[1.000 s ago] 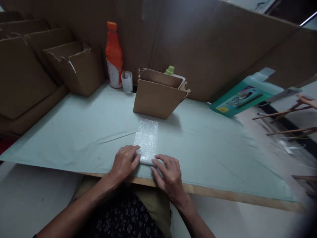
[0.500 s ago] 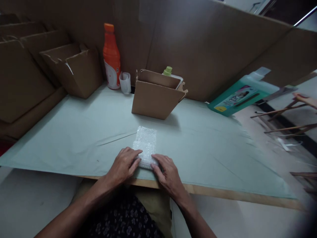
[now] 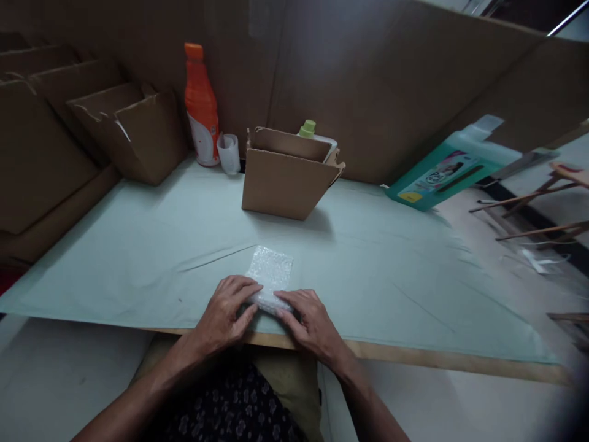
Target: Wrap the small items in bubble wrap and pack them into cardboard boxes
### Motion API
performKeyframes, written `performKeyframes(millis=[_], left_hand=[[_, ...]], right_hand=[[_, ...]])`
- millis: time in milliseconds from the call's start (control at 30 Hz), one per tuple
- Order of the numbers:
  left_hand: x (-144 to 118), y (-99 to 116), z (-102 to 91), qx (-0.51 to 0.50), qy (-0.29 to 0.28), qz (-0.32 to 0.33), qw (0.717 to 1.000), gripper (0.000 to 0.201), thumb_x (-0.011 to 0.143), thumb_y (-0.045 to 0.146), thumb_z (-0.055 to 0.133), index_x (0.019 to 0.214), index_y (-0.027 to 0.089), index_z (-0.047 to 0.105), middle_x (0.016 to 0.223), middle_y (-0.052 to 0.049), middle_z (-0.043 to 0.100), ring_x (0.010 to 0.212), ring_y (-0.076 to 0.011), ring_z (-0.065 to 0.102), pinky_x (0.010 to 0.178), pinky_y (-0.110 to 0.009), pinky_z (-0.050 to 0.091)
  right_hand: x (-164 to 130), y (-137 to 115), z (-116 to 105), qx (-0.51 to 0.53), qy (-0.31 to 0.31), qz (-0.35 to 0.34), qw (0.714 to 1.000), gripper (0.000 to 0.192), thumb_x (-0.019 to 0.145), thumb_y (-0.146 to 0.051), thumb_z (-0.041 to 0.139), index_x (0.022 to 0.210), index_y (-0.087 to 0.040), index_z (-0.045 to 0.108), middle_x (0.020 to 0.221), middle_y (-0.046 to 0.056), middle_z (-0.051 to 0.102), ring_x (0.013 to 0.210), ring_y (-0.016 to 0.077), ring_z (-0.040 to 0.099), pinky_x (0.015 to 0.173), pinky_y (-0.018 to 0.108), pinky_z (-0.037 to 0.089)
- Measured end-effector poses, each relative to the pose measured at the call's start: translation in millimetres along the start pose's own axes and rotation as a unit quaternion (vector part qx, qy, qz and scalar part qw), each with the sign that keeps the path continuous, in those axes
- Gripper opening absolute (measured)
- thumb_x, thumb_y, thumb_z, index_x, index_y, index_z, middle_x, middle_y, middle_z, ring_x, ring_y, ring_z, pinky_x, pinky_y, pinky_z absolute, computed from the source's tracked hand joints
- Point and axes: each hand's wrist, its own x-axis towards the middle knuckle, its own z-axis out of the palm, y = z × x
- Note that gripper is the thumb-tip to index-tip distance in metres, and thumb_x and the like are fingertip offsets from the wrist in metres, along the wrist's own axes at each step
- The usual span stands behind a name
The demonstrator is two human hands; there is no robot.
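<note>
A strip of bubble wrap [image 3: 271,267] lies on the covered table near its front edge, its near end rolled up and its far end flat. My left hand [image 3: 230,307] grips the left end of the roll between thumb and fingers. At the right end, my right hand [image 3: 310,319] holds the roll in the same way. Whether anything is inside the roll cannot be seen.
Behind the strip stands an open cardboard box [image 3: 283,184] with a green-capped bottle [image 3: 307,127] behind or in it. An orange bottle [image 3: 201,104], a small roll of white wrap [image 3: 229,153], more cardboard boxes [image 3: 138,132] and a green jug [image 3: 451,169] line the table's back and sides.
The near end of the bubble wrap has been turned over into a thicker roll, and my fingers have closed around its ends. The whole view has shifted slightly.
</note>
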Motion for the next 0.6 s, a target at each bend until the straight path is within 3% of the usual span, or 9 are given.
performKeyframes(millis=[100, 200, 267, 400, 500, 533, 600], left_hand=[[7.3, -2.2, 2.4, -0.004, -0.017, -0.026, 1.0, 0.028, 0.095, 0.021, 0.052, 0.121, 0.017, 0.063, 0.11, -0.009, 0.069, 0.103, -0.0229, 0.06, 0.091, -0.041, 0.05], [21.4, -6.6, 10.2, 0.038, -0.01, -0.053, 0.998, 0.03, 0.096, 0.022, 0.049, 0.123, 0.017, 0.062, 0.108, -0.01, 0.068, 0.1, -0.0238, 0.06, 0.089, -0.042, 0.051], [30.4, -9.5, 15.3, 0.072, -0.003, -0.068, 0.995, 0.03, 0.096, 0.023, 0.048, 0.122, 0.018, 0.063, 0.106, -0.01, 0.066, 0.1, -0.0242, 0.06, 0.09, -0.041, 0.051], [38.6, -10.1, 18.7, 0.071, 0.017, -0.116, 0.991, 0.031, 0.093, 0.027, 0.053, 0.121, 0.018, 0.063, 0.107, -0.01, 0.064, 0.102, -0.026, 0.06, 0.093, -0.044, 0.05], [32.8, -2.3, 15.6, -0.055, 0.074, -0.195, 0.976, 0.044, 0.09, 0.036, 0.058, 0.13, 0.017, 0.057, 0.118, -0.013, 0.061, 0.109, -0.027, 0.059, 0.097, -0.047, 0.049], [29.1, 1.8, 14.3, -0.124, 0.098, -0.236, 0.959, 0.051, 0.089, 0.039, 0.06, 0.134, 0.017, 0.053, 0.122, -0.013, 0.06, 0.11, -0.0265, 0.059, 0.097, -0.046, 0.049], [21.4, 10.9, 12.2, -0.285, 0.134, -0.325, 0.892, 0.064, 0.084, 0.041, 0.066, 0.14, 0.017, 0.045, 0.128, -0.014, 0.058, 0.112, -0.0253, 0.06, 0.098, -0.043, 0.05]], right_hand=[[2.6, 2.4, -0.1, 0.004, 0.012, 0.047, 0.999, 0.026, 0.099, -0.033, 0.052, 0.116, -0.022, 0.068, 0.106, 0.006, 0.077, 0.092, 0.0217, 0.068, 0.086, 0.038, 0.049], [2.2, 4.6, 7.5, -0.081, 0.119, 0.047, 0.989, 0.03, 0.099, -0.035, 0.051, 0.119, -0.018, 0.067, 0.113, 0.011, 0.073, 0.102, 0.0257, 0.065, 0.089, 0.041, 0.047], [1.1, 4.0, 13.3, -0.139, 0.153, 0.012, 0.978, 0.033, 0.097, -0.035, 0.056, 0.124, -0.018, 0.064, 0.12, 0.014, 0.069, 0.11, 0.028, 0.061, 0.093, 0.043, 0.045], [5.4, 2.6, 19.3, -0.189, 0.09, -0.026, 0.977, 0.037, 0.091, -0.027, 0.065, 0.127, -0.019, 0.063, 0.127, 0.014, 0.066, 0.115, 0.0307, 0.057, 0.097, 0.046, 0.042], [14.5, 7.0, 17.8, -0.144, 0.083, 0.016, 0.986, 0.032, 0.093, -0.023, 0.062, 0.125, -0.019, 0.064, 0.123, 0.011, 0.07, 0.11, 0.0278, 0.061, 0.094, 0.043, 0.044], [16.9, 8.6, 16.8, -0.117, 0.089, 0.032, 0.989, 0.031, 0.094, -0.023, 0.061, 0.124, -0.019, 0.064, 0.122, 0.01, 0.071, 0.109, 0.0266, 0.063, 0.093, 0.042, 0.045], [19.4, 9.8, 15.9, -0.063, 0.096, 0.058, 0.992, 0.029, 0.095, -0.025, 0.06, 0.122, -0.019, 0.066, 0.119, 0.01, 0.073, 0.106, 0.0256, 0.065, 0.092, 0.041, 0.046]])
